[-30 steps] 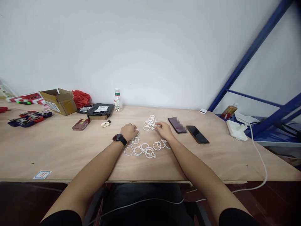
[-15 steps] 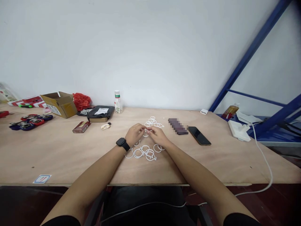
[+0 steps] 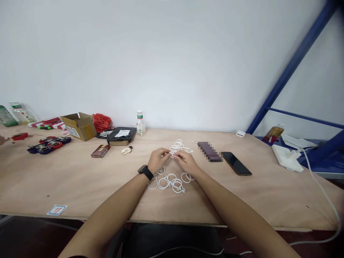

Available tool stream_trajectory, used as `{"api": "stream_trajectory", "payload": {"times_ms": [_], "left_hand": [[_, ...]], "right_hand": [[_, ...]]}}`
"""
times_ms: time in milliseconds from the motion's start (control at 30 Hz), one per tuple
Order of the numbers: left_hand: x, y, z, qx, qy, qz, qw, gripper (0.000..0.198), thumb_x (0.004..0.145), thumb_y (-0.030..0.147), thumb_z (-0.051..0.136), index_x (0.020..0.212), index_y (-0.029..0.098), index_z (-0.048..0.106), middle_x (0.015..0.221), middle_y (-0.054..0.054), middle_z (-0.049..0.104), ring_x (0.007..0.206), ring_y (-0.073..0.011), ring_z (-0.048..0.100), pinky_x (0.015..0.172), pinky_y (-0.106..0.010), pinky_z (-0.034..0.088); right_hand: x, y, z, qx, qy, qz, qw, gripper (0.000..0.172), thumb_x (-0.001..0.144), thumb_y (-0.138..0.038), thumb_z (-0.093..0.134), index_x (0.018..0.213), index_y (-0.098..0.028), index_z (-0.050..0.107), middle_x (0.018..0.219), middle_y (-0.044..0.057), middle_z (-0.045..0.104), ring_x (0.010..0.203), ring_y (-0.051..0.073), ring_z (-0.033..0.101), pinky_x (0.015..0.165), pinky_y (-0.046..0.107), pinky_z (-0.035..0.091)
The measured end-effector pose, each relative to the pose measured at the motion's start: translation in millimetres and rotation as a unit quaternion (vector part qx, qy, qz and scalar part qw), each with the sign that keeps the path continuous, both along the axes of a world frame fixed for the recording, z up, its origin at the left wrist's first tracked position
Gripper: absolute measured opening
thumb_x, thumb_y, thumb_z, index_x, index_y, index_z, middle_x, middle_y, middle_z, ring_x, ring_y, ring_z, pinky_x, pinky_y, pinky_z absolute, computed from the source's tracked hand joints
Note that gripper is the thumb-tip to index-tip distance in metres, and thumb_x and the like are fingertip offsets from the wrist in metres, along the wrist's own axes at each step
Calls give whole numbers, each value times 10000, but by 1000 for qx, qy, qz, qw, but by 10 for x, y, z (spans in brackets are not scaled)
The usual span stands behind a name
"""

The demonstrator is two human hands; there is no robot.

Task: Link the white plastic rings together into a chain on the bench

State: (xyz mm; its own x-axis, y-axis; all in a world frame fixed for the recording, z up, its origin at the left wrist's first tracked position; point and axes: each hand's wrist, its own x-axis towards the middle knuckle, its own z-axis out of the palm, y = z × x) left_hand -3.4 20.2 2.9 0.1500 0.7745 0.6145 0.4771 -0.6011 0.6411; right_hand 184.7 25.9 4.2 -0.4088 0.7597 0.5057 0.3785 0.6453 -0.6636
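At the near edge of the wooden table (image 3: pixel 113 199), a white sticker (image 3: pixel 57 210) with a blue border carries red strokes that read as "11". Beyond it lies a near cluster of white rings (image 3: pixel 170 185) with small clips, plain of any lettering that can be made out. The left hand (image 3: pixel 159 160), with a black watch on its wrist, and the right hand (image 3: pixel 185 161) meet fingertip to fingertip, both pinching one white ring (image 3: pixel 172 154) between thumbs and fingers, just in front of a farther cluster of rings (image 3: pixel 179 145). To the right lie a dark phone (image 3: pixel 236 163) and a pixelated slab (image 3: pixel 209 152); to the left, a dark red pack (image 3: pixel 100 151) has print too small to read. Farther back, a black parcel (image 3: pixel 129 135) bears an illegible white label, the open cardboard box (image 3: pixel 86 129) another, and a clear bottle (image 3: pixel 140 123) shows green and red label patches with a leaf drawing.
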Motion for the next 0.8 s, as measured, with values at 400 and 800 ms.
{"api": "stream_trajectory", "payload": {"times_ms": [400,800], "left_hand": [[6,-86,137,53,97,-13,994,171,884,270,553,883,202,710,844,-47,720,802,-166,648,780,-301,507],[-271,30,153,-117,334,-15,935,247,776,413,596,695,206,705,696,-30,695,643,-161,604,596,-243,419]], "right_hand": [[-17,-49,30,52,-56,-37,996,169,917,-274,501,850,-211,642,803,32,664,785,177,591,744,297,441],[361,353,-131,37,-67,-183,980,190,814,-313,614,935,-211,720,922,58,736,823,208,659,782,346,496]]}}
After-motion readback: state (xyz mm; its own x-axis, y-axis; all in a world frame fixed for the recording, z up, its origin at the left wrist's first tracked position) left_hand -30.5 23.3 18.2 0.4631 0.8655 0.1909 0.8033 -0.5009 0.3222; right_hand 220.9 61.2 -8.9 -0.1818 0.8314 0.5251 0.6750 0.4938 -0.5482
